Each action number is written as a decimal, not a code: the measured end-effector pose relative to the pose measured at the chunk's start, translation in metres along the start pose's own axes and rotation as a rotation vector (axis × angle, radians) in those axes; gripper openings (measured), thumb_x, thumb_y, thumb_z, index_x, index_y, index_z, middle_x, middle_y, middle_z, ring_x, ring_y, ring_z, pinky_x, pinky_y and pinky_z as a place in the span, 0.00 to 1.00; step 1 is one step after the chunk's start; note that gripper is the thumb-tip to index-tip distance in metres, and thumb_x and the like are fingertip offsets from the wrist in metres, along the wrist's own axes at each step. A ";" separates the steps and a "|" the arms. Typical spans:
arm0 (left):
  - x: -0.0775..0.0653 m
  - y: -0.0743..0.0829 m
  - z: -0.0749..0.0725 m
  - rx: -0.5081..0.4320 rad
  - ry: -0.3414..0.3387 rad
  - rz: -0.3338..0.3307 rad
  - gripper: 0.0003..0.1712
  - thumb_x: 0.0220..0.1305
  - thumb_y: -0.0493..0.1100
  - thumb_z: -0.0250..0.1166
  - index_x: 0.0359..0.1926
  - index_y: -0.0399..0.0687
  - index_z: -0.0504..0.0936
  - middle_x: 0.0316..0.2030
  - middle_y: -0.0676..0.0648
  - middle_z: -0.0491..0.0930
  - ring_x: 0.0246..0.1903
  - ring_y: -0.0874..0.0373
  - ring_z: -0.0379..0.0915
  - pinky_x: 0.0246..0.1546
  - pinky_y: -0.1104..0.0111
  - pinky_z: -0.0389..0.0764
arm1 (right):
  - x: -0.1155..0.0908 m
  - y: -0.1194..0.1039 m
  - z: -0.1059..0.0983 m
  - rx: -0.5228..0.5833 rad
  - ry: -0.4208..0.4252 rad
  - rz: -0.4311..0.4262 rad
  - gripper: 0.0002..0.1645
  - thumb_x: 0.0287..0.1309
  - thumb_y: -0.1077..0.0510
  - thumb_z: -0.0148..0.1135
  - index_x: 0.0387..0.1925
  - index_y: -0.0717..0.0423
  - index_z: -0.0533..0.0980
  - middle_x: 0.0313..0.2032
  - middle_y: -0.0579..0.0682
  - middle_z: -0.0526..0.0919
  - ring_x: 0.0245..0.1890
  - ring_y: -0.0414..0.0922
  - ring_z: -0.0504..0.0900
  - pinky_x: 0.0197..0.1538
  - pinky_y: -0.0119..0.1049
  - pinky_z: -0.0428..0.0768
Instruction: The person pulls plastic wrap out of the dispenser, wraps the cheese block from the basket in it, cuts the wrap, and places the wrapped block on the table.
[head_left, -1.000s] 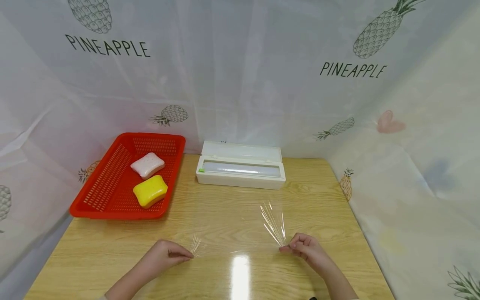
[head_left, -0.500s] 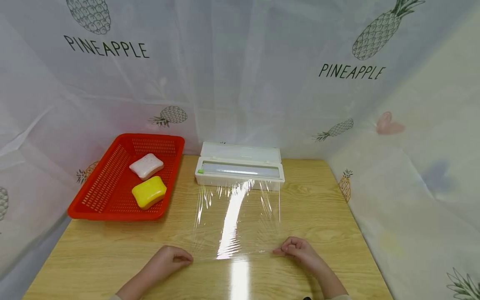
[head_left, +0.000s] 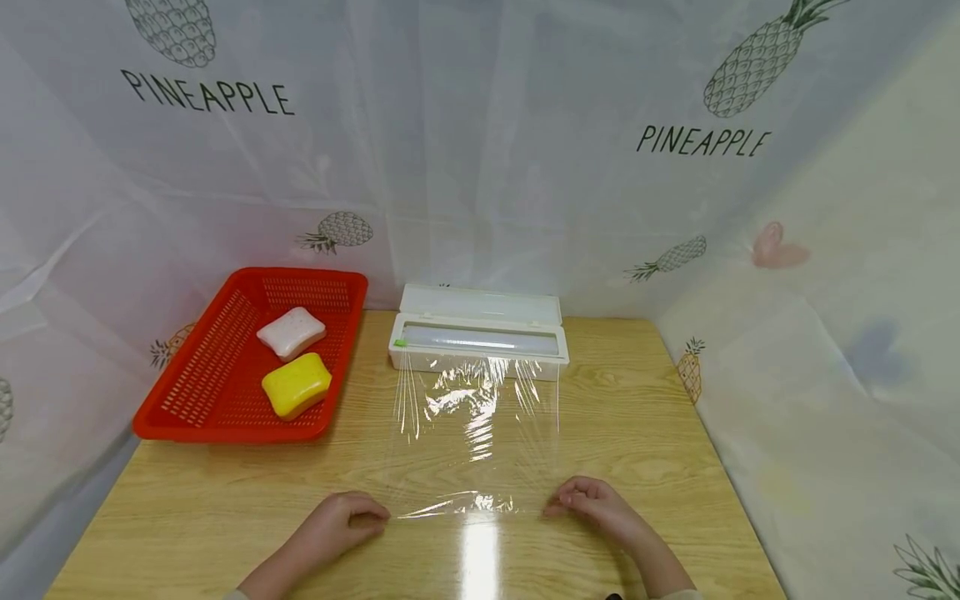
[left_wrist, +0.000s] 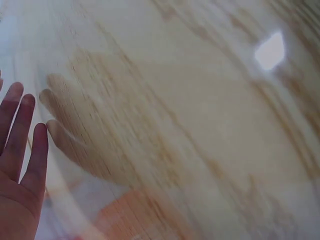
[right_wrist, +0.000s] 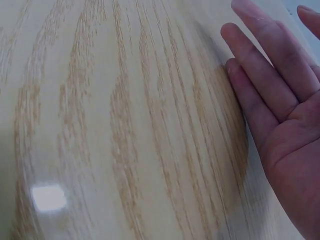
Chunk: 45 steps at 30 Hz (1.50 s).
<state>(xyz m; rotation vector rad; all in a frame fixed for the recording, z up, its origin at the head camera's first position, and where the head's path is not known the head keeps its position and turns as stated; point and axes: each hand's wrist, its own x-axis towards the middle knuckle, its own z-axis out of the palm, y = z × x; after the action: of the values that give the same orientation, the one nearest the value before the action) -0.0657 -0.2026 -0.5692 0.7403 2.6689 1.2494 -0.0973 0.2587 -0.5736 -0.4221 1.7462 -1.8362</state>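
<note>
A clear sheet of cling film (head_left: 442, 450) stretches from a white cling film dispenser (head_left: 480, 364) toward the person, with bright, crinkled reflections on it. At its front left corner, the left hand (head_left: 341, 525) pinches the film between fingertips and thumb. The right hand (head_left: 596, 508) has its fingertips at the front right corner, pinching there. Straight outer fingers (left_wrist: 22, 130) show in the left wrist view beside the wood surface. In the right wrist view, the outer fingers (right_wrist: 260, 75) lie close over the wood; the pinch itself is hardly visible there.
A red plastic basket (head_left: 176, 425) stands on the wooden table (head_left: 637, 417) at the left, holding a white sponge-like block (head_left: 291, 333) and a yellow one (head_left: 296, 385). The dispenser's lid (head_left: 480, 302) is raised against the pineapple-print curtain (head_left: 480, 167) behind.
The film was nearly invisible, bunched at both hands; it now shows spread flat from dispenser to hands. The right hand has shifted slightly left and down. Since half a second ago the reflections have broken up.
</note>
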 end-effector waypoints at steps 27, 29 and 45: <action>0.048 0.037 -0.116 0.250 0.081 0.074 0.16 0.51 0.46 0.77 0.43 0.53 0.87 0.41 0.59 0.84 0.43 0.58 0.79 0.45 0.59 0.80 | 0.060 -0.096 0.013 -0.272 -0.044 -0.090 0.17 0.66 0.62 0.59 0.52 0.69 0.73 0.49 0.63 0.82 0.53 0.65 0.76 0.55 0.39 0.77; 0.053 0.040 -0.131 0.280 0.087 0.056 0.17 0.50 0.44 0.77 0.43 0.52 0.87 0.41 0.57 0.84 0.42 0.57 0.79 0.45 0.57 0.80 | 0.069 -0.103 0.015 -0.276 -0.053 -0.102 0.19 0.65 0.62 0.59 0.53 0.70 0.72 0.50 0.63 0.81 0.54 0.67 0.75 0.55 0.40 0.77; 0.091 0.012 -0.213 0.357 -0.078 -0.167 0.29 0.52 0.49 0.76 0.54 0.44 0.82 0.51 0.39 0.80 0.50 0.40 0.74 0.48 0.48 0.78 | 0.125 -0.137 0.060 -0.306 -0.104 -0.154 0.21 0.62 0.62 0.63 0.54 0.65 0.74 0.50 0.62 0.81 0.52 0.57 0.79 0.54 0.42 0.78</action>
<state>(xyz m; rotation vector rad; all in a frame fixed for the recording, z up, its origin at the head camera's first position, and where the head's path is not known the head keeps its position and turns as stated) -0.2029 -0.3016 -0.4098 0.5727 2.8505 0.6994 -0.1862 0.1347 -0.4515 -0.7781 1.9735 -1.6161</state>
